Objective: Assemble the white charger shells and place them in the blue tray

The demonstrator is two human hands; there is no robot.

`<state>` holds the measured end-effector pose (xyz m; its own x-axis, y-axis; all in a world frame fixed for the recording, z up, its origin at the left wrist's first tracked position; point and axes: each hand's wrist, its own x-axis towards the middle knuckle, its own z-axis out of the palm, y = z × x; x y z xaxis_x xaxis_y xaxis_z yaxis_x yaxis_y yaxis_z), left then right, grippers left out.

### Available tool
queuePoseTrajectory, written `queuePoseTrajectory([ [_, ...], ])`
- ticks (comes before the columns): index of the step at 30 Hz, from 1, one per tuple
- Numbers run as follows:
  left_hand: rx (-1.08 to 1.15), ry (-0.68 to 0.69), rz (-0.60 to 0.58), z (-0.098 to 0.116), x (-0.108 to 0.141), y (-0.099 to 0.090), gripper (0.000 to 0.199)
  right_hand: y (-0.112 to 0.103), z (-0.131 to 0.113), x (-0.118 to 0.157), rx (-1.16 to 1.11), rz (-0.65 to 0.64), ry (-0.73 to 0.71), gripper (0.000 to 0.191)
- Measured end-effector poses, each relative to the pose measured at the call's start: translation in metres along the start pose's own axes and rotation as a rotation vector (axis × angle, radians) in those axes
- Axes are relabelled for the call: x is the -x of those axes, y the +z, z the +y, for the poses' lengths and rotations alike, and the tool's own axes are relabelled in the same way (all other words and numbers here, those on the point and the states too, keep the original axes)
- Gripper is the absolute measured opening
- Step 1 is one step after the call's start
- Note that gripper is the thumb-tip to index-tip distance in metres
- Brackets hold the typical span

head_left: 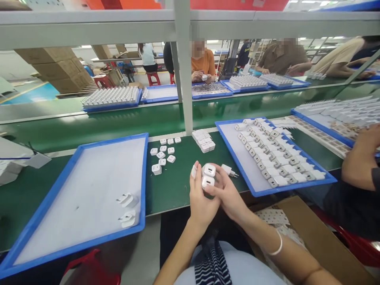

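Two white charger bodies (209,176) with dark port slots are held together between my hands, above the green table. My left hand (199,198) is closed on their left side, with a small white piece (194,171) at its fingertips. Wrapped round their right side is my right hand (227,190), its thumb on the lower body. One white charger with pins (228,170) lies on the table just right of my hands. Several small white caps (162,149) lie loose to the left, and a block of white pieces (203,140) sits behind.
On the left, a blue-rimmed tray (146,170) holds two white chargers (128,218). Rows of chargers fill the blue-rimmed tray (255,194) at right. A shelf post (184,79) rises behind the table. Another person's arm (360,158) is at far right; a cardboard box (314,221) stands below.
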<state>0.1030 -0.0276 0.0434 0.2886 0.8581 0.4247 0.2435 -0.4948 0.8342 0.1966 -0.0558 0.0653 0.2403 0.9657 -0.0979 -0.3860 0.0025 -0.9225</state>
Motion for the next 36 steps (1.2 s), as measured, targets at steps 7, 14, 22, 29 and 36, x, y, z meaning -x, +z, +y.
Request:
queuePoseTrajectory([
  [7, 0.249, -0.118, 0.108, -0.001, 0.006, -0.041, 0.040, 0.005, -0.002, 0.033, 0.029, -0.211, 0.047, 0.051],
  [14, 0.284, -0.096, -0.378, 0.015, 0.010, -0.095, 0.039, -0.011, -0.050, -0.001, 0.688, -0.212, -0.147, 0.038],
  [22, 0.384, -0.197, -0.466, 0.023, 0.018, -0.102, 0.045, 0.001, -0.076, -0.012, 0.774, -0.397, -0.209, 0.012],
  [29, 0.404, -0.166, -0.408, 0.025, 0.017, -0.102, 0.045, -0.002, -0.087, 0.011, 0.710, -0.646, -0.120, 0.010],
  [36, 0.372, -0.176, -0.396, 0.032, 0.016, -0.098, 0.041, 0.000, -0.085, 0.009, 0.566, -0.625, 0.074, 0.009],
])
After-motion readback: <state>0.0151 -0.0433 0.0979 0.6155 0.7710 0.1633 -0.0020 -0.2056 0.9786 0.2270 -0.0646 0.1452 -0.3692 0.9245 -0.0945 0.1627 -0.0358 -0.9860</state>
